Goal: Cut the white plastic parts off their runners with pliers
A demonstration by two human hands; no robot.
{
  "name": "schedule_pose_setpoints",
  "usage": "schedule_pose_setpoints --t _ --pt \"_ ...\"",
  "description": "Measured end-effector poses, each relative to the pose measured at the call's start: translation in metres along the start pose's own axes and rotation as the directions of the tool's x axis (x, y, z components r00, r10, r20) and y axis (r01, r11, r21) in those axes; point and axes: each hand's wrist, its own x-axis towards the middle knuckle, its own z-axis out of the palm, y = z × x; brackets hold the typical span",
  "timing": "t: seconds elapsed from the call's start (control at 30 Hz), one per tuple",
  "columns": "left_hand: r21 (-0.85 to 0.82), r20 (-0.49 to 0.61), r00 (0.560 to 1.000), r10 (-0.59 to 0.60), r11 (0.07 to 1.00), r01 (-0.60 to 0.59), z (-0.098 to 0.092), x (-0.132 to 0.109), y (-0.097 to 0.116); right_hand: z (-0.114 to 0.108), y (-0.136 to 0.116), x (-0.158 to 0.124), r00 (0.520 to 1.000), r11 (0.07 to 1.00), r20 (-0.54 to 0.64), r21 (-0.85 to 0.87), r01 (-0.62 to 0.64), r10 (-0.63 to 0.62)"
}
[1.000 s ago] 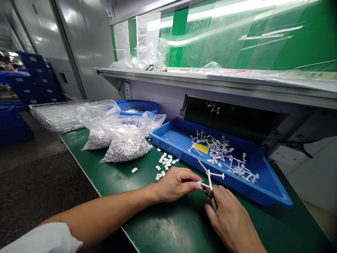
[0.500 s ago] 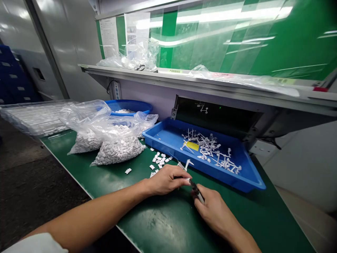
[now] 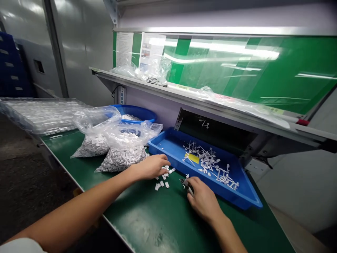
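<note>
My left hand (image 3: 154, 166) is over a loose pile of small white plastic parts (image 3: 166, 184) on the green tabletop. Its thumb and forefinger are bent close together, with a white part at their tips; whether it is gripped or lies just beneath is hard to see. A pair of cutting nippers (image 3: 186, 183) is in my right hand (image 3: 202, 196), jaws pointing left, low over the table. White scraps (image 3: 187, 175) show beside the jaws. Behind that hand, a blue tray (image 3: 168, 154) holds a tangle of white plastic sprues (image 3: 207, 160) and a yellow slip.
Two clear bags of white parts (image 3: 126, 154) stand on the left, before a blue basket (image 3: 143, 113). Clear plastic trays (image 3: 50, 114) are stacked at the far left. A metal shelf (image 3: 158, 88) overhangs the back of the table.
My left hand has moved left and away from the nippers, to the pile. My right hand has shifted slightly left, still holding the nippers. The view has tilted upward.
</note>
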Motion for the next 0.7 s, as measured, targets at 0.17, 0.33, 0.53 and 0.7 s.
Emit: schedule_pose_setpoints --t 0.17,0.33,0.53,0.7 --pt "-0.019 0.082 0.986 -0.144 0.989 0.147 -0.007 0.075 0.018 0.014 0.019 -0.02 0.986 0.983 -0.023 -0.078 -0.169 0.167" --pt "-0.078 0.19 0.95 -0.249 0.96 0.268 0.018 0.161 0.032 -0.005 0.01 -0.019 0.988 0.984 -0.072 -0.102 -0.143 0.136" --pt "-0.293 0.209 0.94 -0.268 0.9 0.322 0.04 0.178 0.034 0.012 -0.019 0.027 0.995 0.986 -0.092 -0.156 -0.057 0.043" --pt "-0.646 0.075 0.973 -0.219 0.733 0.214 0.019 0.149 0.03 0.005 0.011 -0.039 0.988 0.971 -0.081 -0.185 -0.148 0.135"
